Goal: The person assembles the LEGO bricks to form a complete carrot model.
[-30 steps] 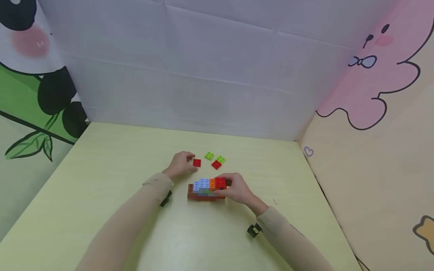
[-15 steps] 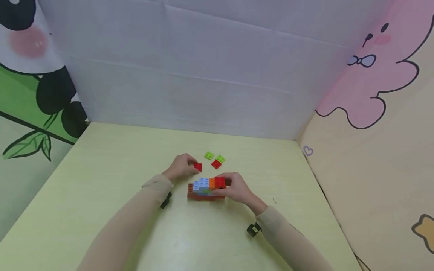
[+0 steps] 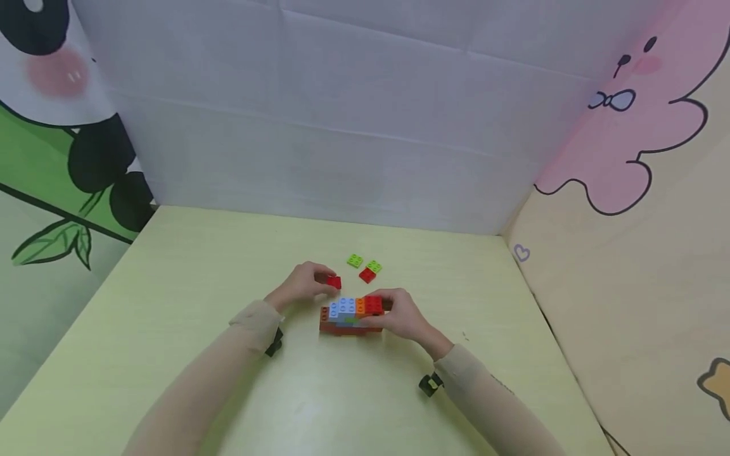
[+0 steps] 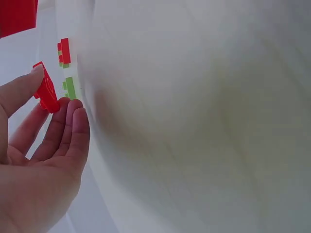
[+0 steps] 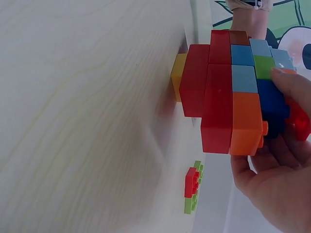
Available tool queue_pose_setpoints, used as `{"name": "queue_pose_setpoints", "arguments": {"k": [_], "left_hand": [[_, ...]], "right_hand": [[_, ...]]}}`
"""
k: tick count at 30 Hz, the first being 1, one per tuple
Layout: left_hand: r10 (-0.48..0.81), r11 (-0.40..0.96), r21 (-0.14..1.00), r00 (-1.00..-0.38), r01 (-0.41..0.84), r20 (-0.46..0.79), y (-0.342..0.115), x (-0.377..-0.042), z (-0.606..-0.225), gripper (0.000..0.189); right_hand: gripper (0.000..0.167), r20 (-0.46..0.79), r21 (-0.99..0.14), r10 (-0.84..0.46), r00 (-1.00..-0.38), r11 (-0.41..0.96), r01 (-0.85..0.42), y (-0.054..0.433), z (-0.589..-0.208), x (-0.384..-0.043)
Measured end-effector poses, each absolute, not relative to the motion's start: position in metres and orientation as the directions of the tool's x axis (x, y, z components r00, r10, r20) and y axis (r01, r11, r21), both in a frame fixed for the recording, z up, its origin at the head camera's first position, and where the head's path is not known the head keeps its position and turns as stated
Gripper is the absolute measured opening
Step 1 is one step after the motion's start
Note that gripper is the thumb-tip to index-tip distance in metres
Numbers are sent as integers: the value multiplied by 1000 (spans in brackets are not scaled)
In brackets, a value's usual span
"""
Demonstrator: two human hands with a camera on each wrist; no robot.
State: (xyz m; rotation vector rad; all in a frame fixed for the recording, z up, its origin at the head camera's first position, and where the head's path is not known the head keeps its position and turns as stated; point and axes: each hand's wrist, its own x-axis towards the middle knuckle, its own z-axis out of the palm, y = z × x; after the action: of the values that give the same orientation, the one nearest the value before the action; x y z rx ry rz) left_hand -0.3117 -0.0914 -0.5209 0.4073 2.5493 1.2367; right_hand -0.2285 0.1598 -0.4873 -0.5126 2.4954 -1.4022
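Observation:
Between thumb and fingertips, my left hand [image 3: 302, 283] pinches a small red toy brick [image 4: 46, 92]; in the left wrist view the brick is tilted and apart from the other pieces. Just in front of it, my right hand [image 3: 403, 315] grips the right end of a multicoloured brick build [image 3: 342, 322]. Brown, red, orange, blue and light blue bricks make up this build, with a green one under the right thumb in the right wrist view. A yellow brick [image 5: 178, 76] shows at its base. The right fingers are partly hidden behind the build.
Beyond the hands lie two lime green bricks, one by itself [image 3: 355, 260] and the other against a red brick [image 3: 367, 275]. They rest on a pale wooden table [image 3: 228, 247]. A white sheet [image 3: 365, 126] rises at the table's back edge, with printed panels on both sides.
My left thumb and fingers have closed on the red brick, which has shifted slightly toward the build. The right hand keeps its grip, and the build stays about where it was.

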Motion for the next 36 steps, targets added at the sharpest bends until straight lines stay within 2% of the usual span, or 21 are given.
{"name": "queue_pose_setpoints", "arguments": {"k": [4, 13, 26, 36], "left_hand": [[373, 568, 810, -923, 145, -97, -94, -309, -519, 38], [450, 478, 837, -893, 266, 26, -104, -290, -497, 38], [466, 387, 890, -884, 242, 38, -106, -261, -465, 39], [537, 309, 903, -838, 297, 92, -102, -250, -462, 35]], "right_hand": [[38, -11, -857, -421, -907, 471, -208, 160, -486, -228], [38, -17, -850, -417, -909, 484, -206, 160, -485, -229], [40, -8, -843, -404, -915, 494, -211, 159, -483, -230], [37, -7, -851, -393, -920, 486, -201, 156, -480, -230]]}}
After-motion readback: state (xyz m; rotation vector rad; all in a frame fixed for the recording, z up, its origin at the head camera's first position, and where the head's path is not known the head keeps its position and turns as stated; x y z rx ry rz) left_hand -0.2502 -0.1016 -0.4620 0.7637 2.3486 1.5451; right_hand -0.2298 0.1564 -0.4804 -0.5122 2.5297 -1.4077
